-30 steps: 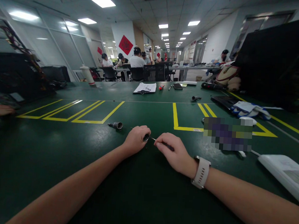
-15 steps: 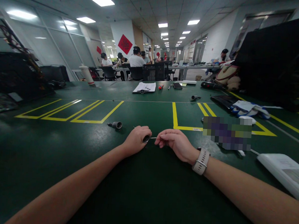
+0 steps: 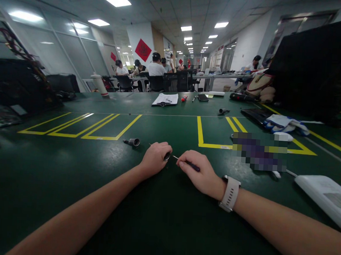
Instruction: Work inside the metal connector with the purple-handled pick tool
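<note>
The left hand (image 3: pixel 156 157) has its fingers curled around a hollow cylindrical fitting (image 3: pixel 166 156), gripping it with the dark round mouth turned toward the right hand (image 3: pixel 199 171). The right thumb and fingers pinch a slim screwdriver (image 3: pixel 193 166), its dark handle lying back along the palm and its thin metal shaft aimed at that mouth. The tip stands at or just beside the rim; whether it touches cannot be told.

Working the shaft at the mouth would, I judge, go best with the left grip firm and steady, the shaft kept in line with what it must meet, and pressure light enough that the tip does not skid into the left fingers.

The hollow cylindrical fitting sits within the left fingers, mostly hidden by them, and short of the right fingertips, with the bare shaft reaching across the gap. Farther out on the green table (image 3: pixel 170 129), a second fitting (image 3: pixel 134 142) lies beyond the left hand and to its left, apart from it. Past both hands, well apart, lies a clipboard with paper (image 3: pixel 165 98).
</note>
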Motion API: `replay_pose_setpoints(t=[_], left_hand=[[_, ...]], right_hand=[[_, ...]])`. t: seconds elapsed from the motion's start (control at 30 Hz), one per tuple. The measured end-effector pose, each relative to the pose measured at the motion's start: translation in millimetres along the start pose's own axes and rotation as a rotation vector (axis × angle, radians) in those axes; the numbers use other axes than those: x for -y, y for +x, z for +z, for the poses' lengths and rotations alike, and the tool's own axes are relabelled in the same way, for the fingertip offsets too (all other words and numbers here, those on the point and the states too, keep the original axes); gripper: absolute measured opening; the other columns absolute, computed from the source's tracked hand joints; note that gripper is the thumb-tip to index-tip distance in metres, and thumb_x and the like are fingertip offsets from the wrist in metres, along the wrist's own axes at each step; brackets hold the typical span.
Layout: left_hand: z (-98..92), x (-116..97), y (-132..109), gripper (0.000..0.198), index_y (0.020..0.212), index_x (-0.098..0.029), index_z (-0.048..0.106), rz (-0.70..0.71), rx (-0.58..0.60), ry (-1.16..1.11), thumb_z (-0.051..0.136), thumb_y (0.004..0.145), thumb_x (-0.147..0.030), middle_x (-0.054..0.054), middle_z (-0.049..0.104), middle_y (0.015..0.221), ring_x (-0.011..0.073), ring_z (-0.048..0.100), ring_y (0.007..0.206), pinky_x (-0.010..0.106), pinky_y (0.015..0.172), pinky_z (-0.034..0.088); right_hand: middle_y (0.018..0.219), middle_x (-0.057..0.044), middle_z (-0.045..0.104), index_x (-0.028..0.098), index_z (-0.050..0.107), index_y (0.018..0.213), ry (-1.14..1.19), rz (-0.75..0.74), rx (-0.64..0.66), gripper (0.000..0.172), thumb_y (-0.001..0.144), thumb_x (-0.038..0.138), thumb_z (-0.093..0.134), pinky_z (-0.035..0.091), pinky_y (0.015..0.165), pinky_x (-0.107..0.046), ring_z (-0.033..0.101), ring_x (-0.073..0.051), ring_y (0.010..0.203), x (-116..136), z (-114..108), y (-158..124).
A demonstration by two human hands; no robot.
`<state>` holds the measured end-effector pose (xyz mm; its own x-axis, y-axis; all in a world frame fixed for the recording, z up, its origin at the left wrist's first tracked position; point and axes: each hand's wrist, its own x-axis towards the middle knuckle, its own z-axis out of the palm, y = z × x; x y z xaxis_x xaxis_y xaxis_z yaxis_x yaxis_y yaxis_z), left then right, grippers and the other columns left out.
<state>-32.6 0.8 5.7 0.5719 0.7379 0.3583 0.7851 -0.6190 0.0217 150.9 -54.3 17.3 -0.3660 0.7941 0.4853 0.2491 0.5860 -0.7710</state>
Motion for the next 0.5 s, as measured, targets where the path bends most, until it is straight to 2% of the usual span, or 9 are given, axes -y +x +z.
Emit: replay_pose_setpoints(t=[0.1,0.17,0.33,0.5], left_hand=[[-0.5,-1,-1,0.011,0.067,-0.016,0.052,0.031,0.012,0.037,0.048,0.076,-0.014,0.002,0.052,0.067,0.0158,0.046,0.063,0.028,0.06,0.033],[-0.8,-1,-1,0.011,0.067,-0.016,0.052,0.047,0.014,0.021,0.047,0.077,-0.013,0.002,0.052,0.067,0.0155,0.046,0.063,0.028,0.06,0.033],[-1.4,0,-1,0.012,0.068,-0.016,0.053,0.024,0.006,-0.075,0.046,0.075,-0.01,0.001,0.052,0.067,0.0142,0.046,0.062,0.027,0.06,0.034],[-2.4,1,-1,0.01,0.066,-0.016,0.052,0.017,0.0,-0.186,0.047,0.072,-0.008,0.001,0.052,0.068,0.0139,0.048,0.065,0.025,0.061,0.036]], right_hand=[[0.075,-0.004,0.062,0.018,0.063,0.073,-0.017,0.024,0.033,0.015,0.079,0.014,0.05,0.041,0.069,-0.034,0.054,-0.018,0.072,2,2,1],[0.074,-0.004,0.062,0.017,0.064,0.072,0.131,0.125,0.038,0.016,0.079,0.015,0.05,0.041,0.068,-0.033,0.055,-0.017,0.071,-3,1,3],[0.069,-0.003,0.064,0.014,0.066,0.069,0.692,0.376,-0.005,0.014,0.075,0.016,0.053,0.042,0.064,-0.03,0.055,-0.014,0.064,-21,-2,9],[0.069,-0.005,0.066,0.012,0.066,0.069,0.878,0.467,-0.024,0.014,0.073,0.016,0.054,0.042,0.062,-0.028,0.056,-0.013,0.061,-28,0,11]])
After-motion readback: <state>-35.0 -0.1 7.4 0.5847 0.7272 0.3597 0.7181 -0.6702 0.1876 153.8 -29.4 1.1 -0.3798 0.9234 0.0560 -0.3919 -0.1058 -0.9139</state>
